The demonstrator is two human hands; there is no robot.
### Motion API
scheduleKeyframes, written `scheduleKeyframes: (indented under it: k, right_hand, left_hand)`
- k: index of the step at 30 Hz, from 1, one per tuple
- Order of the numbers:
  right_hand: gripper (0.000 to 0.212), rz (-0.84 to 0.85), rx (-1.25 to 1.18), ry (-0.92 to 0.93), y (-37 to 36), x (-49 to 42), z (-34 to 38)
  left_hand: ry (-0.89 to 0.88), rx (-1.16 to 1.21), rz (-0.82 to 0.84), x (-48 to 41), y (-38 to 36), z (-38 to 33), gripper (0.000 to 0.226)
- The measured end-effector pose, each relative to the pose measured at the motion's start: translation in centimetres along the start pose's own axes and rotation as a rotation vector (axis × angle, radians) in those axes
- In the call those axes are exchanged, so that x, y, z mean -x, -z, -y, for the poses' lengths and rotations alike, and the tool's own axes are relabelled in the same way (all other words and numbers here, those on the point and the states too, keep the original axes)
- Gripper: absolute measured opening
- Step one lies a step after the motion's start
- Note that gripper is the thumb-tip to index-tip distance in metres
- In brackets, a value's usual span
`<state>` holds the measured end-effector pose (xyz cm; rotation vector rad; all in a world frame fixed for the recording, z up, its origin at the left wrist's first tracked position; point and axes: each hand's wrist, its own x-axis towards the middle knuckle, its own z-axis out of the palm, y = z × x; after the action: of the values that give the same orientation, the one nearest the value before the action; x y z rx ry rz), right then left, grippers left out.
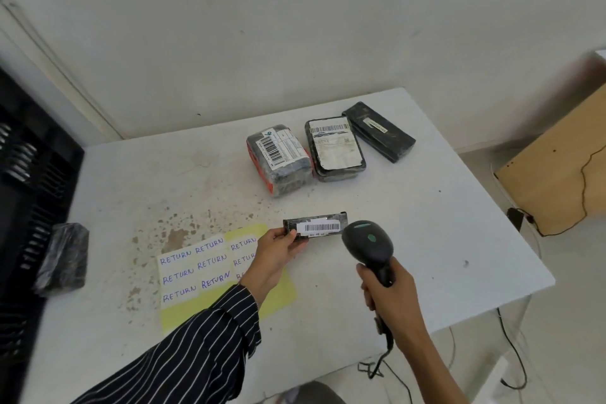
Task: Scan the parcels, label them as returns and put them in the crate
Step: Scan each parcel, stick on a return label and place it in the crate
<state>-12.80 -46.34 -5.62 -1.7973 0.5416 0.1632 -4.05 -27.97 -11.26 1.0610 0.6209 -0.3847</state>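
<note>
Here we go: our left hand [278, 249] pinches a slim black parcel [314, 227] by its end, barcode strip up. Our right hand [388, 298] wraps the handle of the barcode scanner [369, 244], whose head is just beside the strip. We judge this is the scan step, as we see no RETURN sticker on it. The RETURN label sheet [196, 269] lies on the tabletop [426, 239] under our left wrist. Three parcels [336, 147] wait at the far side. One wrapped parcel [64, 259] lies by the black crate [29, 174]; whether it is finished, we cannot tell.
</note>
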Motion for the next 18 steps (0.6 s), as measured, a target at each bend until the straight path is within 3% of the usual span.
scheduleKeyframes:
  k: [6,18]
  right_hand:
    - [0.015,0.112,-0.025,-0.002,-1.3,1.9,1.0]
    - [0.014,0.150,0.007,-0.002,-2.0,2.8,1.2]
  left_hand:
    - [-0.003,0.026,-0.050,-0.7,-0.1,0.4,0.030]
    - [0.043,0.036,-0.110,-1.1,0.1,0.6,0.028]
